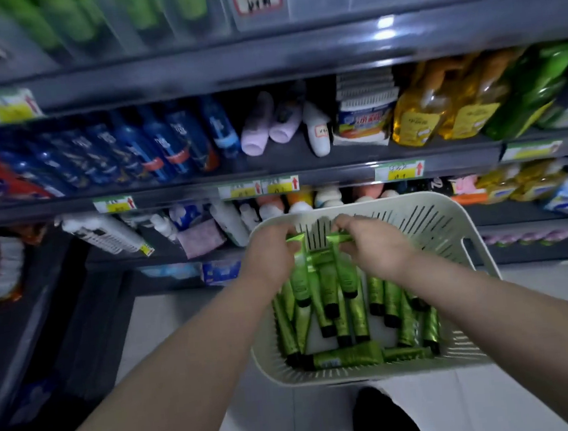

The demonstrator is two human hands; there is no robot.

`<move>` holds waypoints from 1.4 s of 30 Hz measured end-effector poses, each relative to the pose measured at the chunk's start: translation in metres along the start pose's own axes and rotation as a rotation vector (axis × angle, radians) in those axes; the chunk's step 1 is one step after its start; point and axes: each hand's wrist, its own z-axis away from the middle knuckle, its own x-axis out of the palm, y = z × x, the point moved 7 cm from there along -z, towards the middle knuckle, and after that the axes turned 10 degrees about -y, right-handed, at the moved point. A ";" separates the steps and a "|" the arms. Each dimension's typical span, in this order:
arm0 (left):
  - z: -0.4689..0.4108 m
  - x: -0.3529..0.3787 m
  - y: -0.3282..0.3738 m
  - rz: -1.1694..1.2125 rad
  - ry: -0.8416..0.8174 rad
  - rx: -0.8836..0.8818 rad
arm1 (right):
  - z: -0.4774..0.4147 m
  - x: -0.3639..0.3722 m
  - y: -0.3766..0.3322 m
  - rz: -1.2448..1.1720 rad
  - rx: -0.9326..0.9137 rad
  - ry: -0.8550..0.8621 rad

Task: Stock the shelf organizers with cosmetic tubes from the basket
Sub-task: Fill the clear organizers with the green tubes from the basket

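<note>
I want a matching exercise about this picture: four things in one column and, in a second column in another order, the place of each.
1. blue bottles
2. yellow bottles
3. loose green tubes
4. held green tubes

A. lying in the basket
B. on the shelf, right part
C. hanging from the left hand and right hand, over the basket
D. same shelf, left part

Pairs: 1-D, 2-B, 3-A, 4-C

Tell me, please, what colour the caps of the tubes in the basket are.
Black caps on the green cosmetic tubes; the head view shows them best.
</note>
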 end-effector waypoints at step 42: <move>0.099 -0.499 -0.039 0.029 0.929 0.086 | 0.023 -0.238 -0.367 0.315 -0.390 0.679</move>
